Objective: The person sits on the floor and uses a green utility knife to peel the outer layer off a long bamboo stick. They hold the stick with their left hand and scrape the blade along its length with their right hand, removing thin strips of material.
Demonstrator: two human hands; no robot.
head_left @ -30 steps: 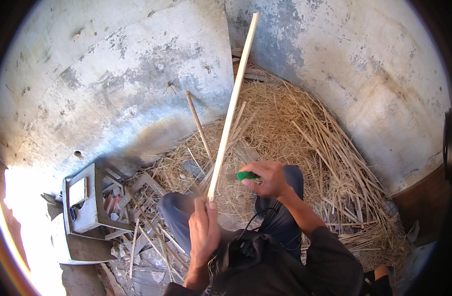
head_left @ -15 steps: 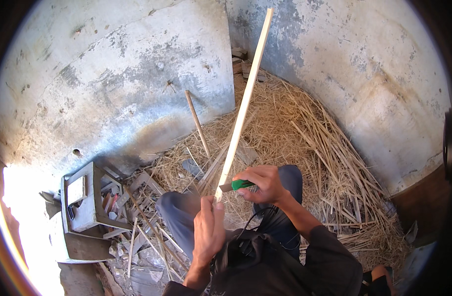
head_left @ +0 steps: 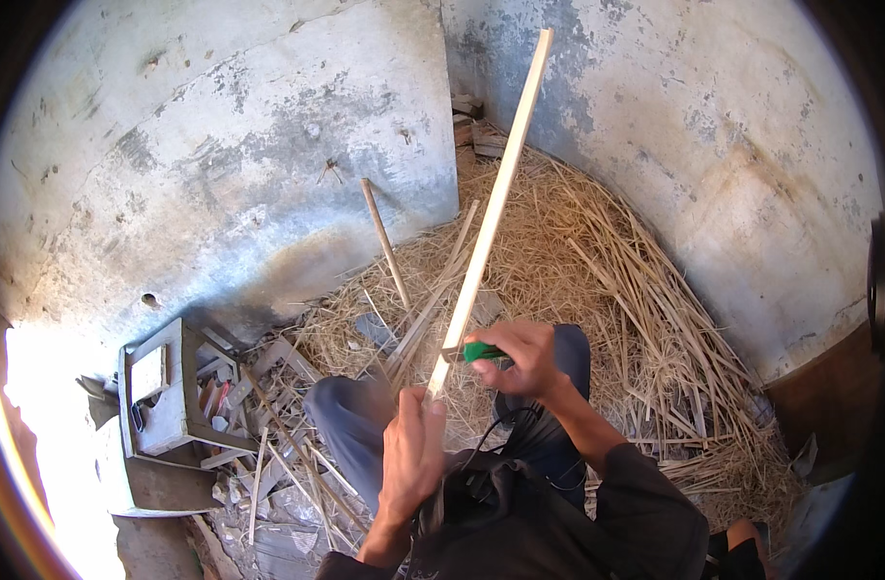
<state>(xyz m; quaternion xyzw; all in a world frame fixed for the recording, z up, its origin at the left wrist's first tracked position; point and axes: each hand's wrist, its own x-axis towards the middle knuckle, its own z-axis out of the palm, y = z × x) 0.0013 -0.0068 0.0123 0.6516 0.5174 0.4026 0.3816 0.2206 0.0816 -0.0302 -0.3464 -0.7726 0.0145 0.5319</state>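
A long pale strip, apparently split bamboo or wood, slants up from my lap toward the far wall. Its near end is gripped by my left hand, thumb along the strip. My right hand is closed round the green handle of a knife. The knife's short dark blade lies across the strip, touching it a little beyond my left fingers. Part of the blade and the strip's lowest end are hidden.
Shavings and thin split sticks cover the floor ahead and right. A brown stick leans at the left wall. A worn wooden box frame holding odds and ends stands left, amid scraps.
The knife has moved slightly up the strip, away from my left hand. The strip's far end has shifted a little right and down.
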